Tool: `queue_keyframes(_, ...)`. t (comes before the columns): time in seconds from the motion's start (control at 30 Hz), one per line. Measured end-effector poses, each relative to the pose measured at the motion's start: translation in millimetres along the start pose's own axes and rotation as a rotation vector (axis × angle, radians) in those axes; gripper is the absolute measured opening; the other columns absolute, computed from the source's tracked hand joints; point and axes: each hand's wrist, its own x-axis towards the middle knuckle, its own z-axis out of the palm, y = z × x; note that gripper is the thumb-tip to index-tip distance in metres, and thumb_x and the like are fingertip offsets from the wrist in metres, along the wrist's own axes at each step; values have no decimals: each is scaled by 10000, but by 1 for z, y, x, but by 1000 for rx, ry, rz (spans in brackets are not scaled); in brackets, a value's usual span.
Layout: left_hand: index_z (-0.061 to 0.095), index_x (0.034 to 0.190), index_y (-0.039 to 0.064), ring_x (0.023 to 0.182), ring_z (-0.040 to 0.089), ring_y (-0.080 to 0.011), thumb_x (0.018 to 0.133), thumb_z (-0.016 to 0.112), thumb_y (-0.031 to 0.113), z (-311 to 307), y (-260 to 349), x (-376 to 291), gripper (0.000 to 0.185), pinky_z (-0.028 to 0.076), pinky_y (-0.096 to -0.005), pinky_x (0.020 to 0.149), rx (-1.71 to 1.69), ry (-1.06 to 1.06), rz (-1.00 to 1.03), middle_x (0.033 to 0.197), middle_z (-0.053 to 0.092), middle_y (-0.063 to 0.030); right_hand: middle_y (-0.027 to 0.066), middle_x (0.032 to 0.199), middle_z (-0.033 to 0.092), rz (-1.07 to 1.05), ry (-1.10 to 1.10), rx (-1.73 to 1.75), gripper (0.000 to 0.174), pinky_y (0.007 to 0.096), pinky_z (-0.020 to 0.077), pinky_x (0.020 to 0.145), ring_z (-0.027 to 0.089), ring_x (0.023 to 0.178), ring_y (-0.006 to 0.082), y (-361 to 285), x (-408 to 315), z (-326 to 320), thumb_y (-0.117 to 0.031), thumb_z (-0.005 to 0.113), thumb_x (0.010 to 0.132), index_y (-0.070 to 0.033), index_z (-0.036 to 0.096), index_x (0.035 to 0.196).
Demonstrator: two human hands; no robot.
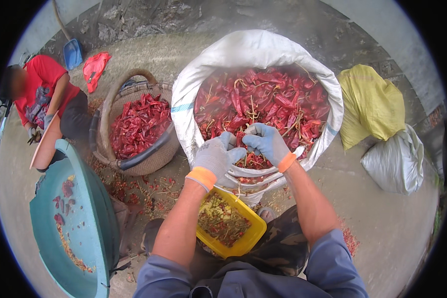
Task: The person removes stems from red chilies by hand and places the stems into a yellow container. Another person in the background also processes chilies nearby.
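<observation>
A large white woven sack (184,93), its rim rolled down, stands before me full of dried red chili peppers (279,89), many with stems. Both hands are over its near edge, in grey gloves with blue coated fingers and orange cuffs. My left hand (218,152) has bent fingers, and its thumb points toward the other hand. The fingers of my right hand (266,143) are curled inward close by. Red pepper shows between the hands, but whether either one grips it is hidden. Below them, a yellow plastic tub (259,227) between my legs contains stems and red scraps.
Left of the sack is a handled wicker basket (160,156) of red peppers. A broken teal tub (83,212) stands nearer me. Another person (46,89) sits at far left with a pink basin (44,143). Yellow (372,104) and white sacks (395,160) lie to the right.
</observation>
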Motion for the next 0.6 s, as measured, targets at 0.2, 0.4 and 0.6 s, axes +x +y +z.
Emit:
queue_keyframes(0.2,681,932,38,745,700,-265,914,725,306,-3,-11,6,272,532,-411,683,-170,-41,-125,826,723,-115,-13,799,661,21,36,128,105,228,480,595,607,678,54,-14,-9,-5,-137,725,958,-49,673,979)
queue_keyframes(0.4,668,1103,52,660,610,-135,1070,620,461,-66,-40,12,414,483,-266,605,-1672,343,-77,924,726,-59,80,891,755,-97,215,-502,247,347,551,785,719,828,213,53,19,-18,-263,756,896,-48,732,1016)
queue_keyframes(0.6,675,1118,52,665,608,-131,1063,644,414,-73,-29,-1,367,480,-260,606,-1403,339,-15,903,696,-38,171,1009,770,46,153,-803,392,440,548,897,729,992,352,64,38,5,-431,740,861,-73,763,1018)
